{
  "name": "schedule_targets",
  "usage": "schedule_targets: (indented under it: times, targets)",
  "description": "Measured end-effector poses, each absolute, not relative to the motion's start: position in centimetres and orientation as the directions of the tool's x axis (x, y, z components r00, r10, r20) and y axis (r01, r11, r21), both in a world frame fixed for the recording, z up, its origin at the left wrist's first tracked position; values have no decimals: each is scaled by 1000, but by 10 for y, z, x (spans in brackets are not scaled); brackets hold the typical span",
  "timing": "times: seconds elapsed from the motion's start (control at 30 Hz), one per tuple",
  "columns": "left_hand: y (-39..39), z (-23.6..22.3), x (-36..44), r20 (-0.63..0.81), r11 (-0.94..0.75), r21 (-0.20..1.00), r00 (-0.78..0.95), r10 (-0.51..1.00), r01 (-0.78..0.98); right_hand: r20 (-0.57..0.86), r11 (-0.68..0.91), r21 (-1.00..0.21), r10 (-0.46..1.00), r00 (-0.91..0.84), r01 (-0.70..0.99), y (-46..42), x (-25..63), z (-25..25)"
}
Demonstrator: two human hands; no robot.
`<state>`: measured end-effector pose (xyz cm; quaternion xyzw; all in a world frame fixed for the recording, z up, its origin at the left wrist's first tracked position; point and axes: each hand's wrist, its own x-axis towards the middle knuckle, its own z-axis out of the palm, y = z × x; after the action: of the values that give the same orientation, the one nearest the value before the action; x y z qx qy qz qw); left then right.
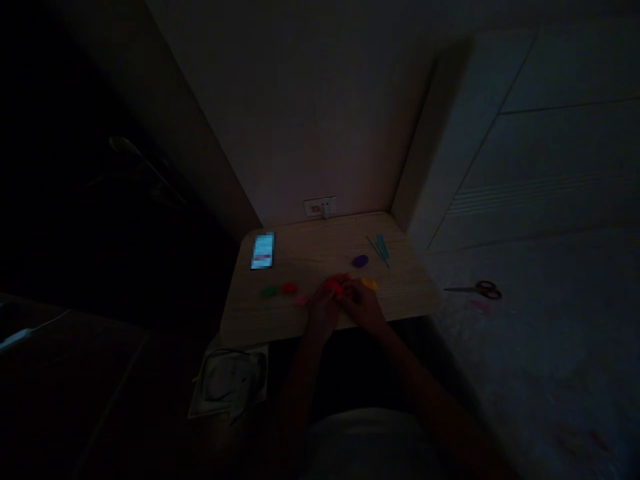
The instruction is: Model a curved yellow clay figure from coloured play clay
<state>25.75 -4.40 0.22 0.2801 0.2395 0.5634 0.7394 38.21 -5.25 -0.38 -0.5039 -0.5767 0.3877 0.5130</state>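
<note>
Both hands meet near the front edge of a small wooden table (pixel 240 320). A bright red lump (pixel 334 287), which looks like modelling clay, sits between them. My left hand (pixel 323 312) is closed round its near left side. The fingers of my right hand (pixel 365 308) press on it from the right. More red shows just behind the fingers, partly hidden. Left of the hands lie a pink lump (pixel 301 301), another red lump (pixel 289 288) and a green one (pixel 270 291). A yellow lump (pixel 370 285) is beside my right hand, with a purple lump (pixel 361 261) farther back.
Thin teal sticks or tools (pixel 383 247) lie at the table's back right. A lit phone (pixel 263 251) rests at the back left. Behind is a wall socket (pixel 320 207) with a plug. Scissors (pixel 483 289) lie on a pale surface to the right. The room is very dark.
</note>
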Motion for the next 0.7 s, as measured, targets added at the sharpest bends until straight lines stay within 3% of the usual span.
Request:
schedule_targets:
  times: [0.33,0.7]
  targets:
    - [-44,1,261,-39,156,759,195,980,-632,132,131,-991,989,70,17,-54,384,-12]
    - [-46,0,265,-69,111,786,93,993,-608,114,114,-993,991,65,2,-60,387,-5]
